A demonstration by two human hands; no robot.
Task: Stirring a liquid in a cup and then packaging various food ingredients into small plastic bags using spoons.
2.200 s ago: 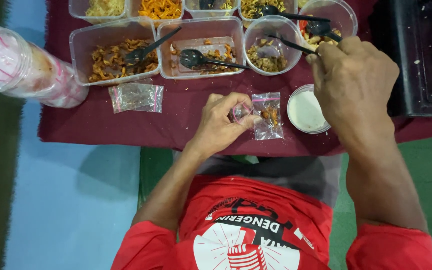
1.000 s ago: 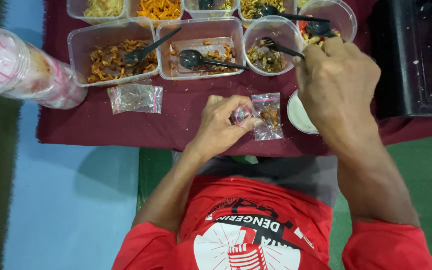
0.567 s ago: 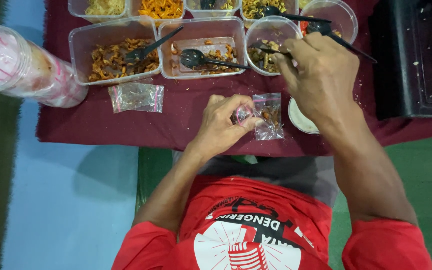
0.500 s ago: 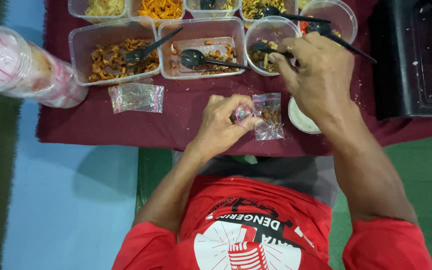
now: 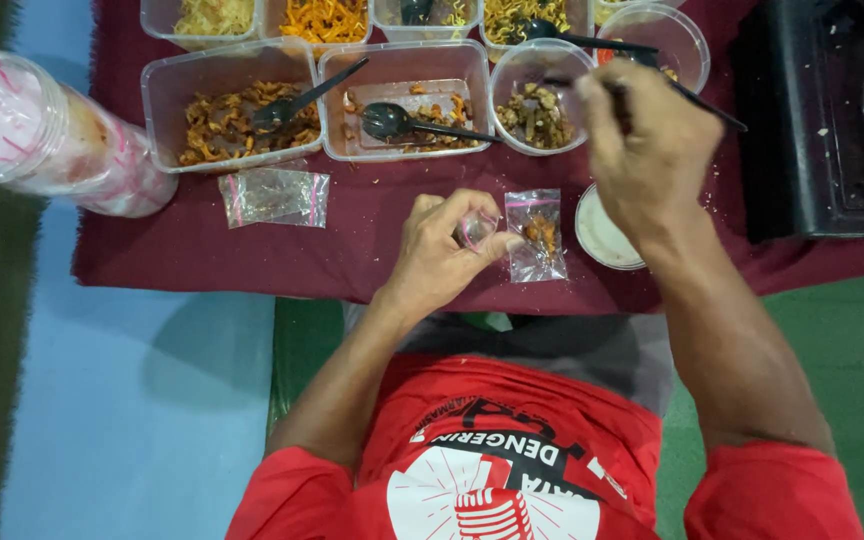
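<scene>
The left hand (image 5: pixel 439 252) pinches open the mouth of a small clear zip bag (image 5: pixel 535 235) lying on the maroon cloth (image 5: pixel 372 240) of the counter. The right hand (image 5: pixel 647 150), blurred, seems closed around a black spoon (image 5: pixel 562 82) over the round tub (image 5: pixel 537 95) of brown bits, beside a white lid (image 5: pixel 602 232).

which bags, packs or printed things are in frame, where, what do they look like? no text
Small zip bag: left hand pinches its mouth; clear, pink strip, brown bits inside.
Flat zip bag: on maroon cloth below the left tubs; clear, pink edges.
Roll of bags: far left; clear cylinder, pink stripes.
Shirt print: on red shirt; white and black round graphic.
</scene>
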